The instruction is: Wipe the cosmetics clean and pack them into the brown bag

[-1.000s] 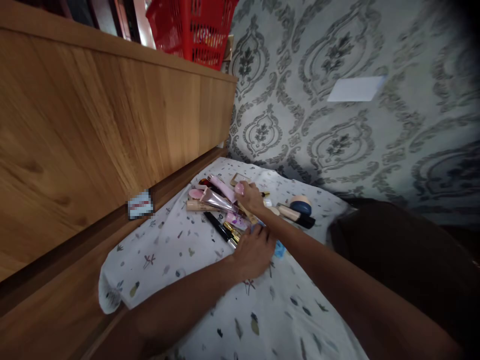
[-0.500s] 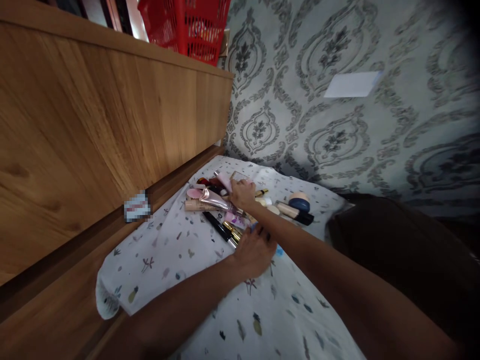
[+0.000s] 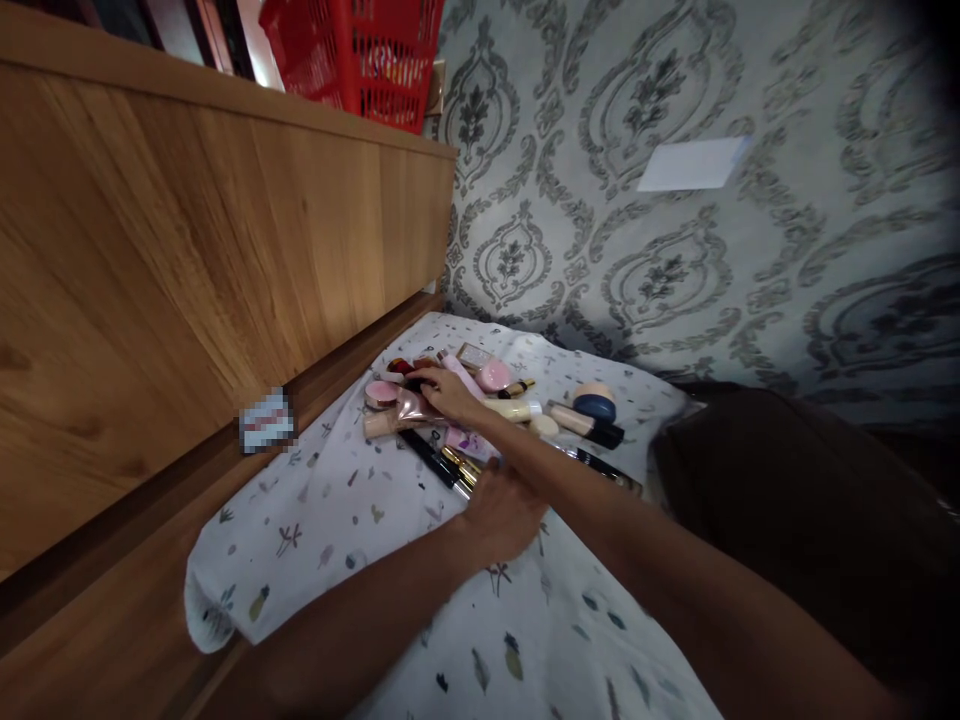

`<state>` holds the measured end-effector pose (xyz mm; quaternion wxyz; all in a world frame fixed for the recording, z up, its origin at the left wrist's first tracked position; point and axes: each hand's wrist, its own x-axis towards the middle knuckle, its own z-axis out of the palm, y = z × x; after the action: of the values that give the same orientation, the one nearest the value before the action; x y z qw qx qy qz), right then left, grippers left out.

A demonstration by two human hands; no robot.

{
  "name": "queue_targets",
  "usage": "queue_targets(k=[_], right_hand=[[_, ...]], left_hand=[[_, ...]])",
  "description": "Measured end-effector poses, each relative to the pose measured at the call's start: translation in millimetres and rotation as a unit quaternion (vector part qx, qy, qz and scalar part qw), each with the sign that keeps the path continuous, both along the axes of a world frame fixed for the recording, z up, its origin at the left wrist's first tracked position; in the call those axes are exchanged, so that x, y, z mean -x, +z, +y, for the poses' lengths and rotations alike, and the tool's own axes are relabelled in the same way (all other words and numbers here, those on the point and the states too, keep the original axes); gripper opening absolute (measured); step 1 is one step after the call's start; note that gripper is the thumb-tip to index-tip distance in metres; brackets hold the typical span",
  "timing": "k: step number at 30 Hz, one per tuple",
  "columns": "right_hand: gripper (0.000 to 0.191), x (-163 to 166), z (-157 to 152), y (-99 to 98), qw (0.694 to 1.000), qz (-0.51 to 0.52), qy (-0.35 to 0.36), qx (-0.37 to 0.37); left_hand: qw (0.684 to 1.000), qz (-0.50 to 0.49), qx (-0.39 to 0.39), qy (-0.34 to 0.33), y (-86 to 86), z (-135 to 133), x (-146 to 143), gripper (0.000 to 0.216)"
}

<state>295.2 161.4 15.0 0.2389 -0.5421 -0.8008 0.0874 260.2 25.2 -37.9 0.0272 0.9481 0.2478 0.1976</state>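
Several cosmetics lie in a heap [image 3: 450, 420] on a white printed cloth [image 3: 337, 500]: tubes, a round pink compact [image 3: 381, 393], black and gold pens [image 3: 439, 462]. My right hand [image 3: 450, 392] reaches into the far part of the heap, fingers stretched over a shiny pink tube [image 3: 415, 405] and touching it. My left hand [image 3: 504, 515] rests palm down on the cloth at the heap's near edge, fingers curled under; what they cover is hidden. A blue-lidded jar [image 3: 596, 402] and a black-capped beige tube [image 3: 585, 425] lie to the right.
A tall wooden board [image 3: 187, 260] rises along the left of the cloth, with a red basket [image 3: 360, 50] on top. Patterned wallpaper [image 3: 675, 200] with a white card [image 3: 690, 165] stands behind. A dark brown cushion [image 3: 787, 500] lies on the right.
My right hand has let go of the round pink item, which lies in the heap now, and moved left onto the shiny pink tube. My left hand stayed put.
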Motion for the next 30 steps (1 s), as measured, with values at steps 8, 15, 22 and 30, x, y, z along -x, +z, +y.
queue_targets(k=[8, 15, 22, 30], right_hand=[[0.048, -8.1, 13.8, -8.4, 0.998, -0.003, -0.063, 0.020], [0.036, -0.7, 5.8, -5.6, 0.989, -0.072, -0.124, 0.023], [0.036, 10.7, -14.6, -0.6, 0.990, -0.117, -0.043, 0.064], [0.035, 16.3, -33.9, 10.2, 0.988, -0.135, 0.047, 0.062]], left_hand=[[1.000, 0.018, -0.010, -0.007, 1.9, -1.0, 0.4, 0.038], [1.000, -0.005, -0.015, -0.016, -5.8, 2.3, -2.5, 0.038], [1.000, -0.016, 0.002, -0.019, -6.0, 2.6, -0.8, 0.046], [1.000, 0.003, 0.003, -0.026, -8.2, 3.1, -0.4, 0.052]])
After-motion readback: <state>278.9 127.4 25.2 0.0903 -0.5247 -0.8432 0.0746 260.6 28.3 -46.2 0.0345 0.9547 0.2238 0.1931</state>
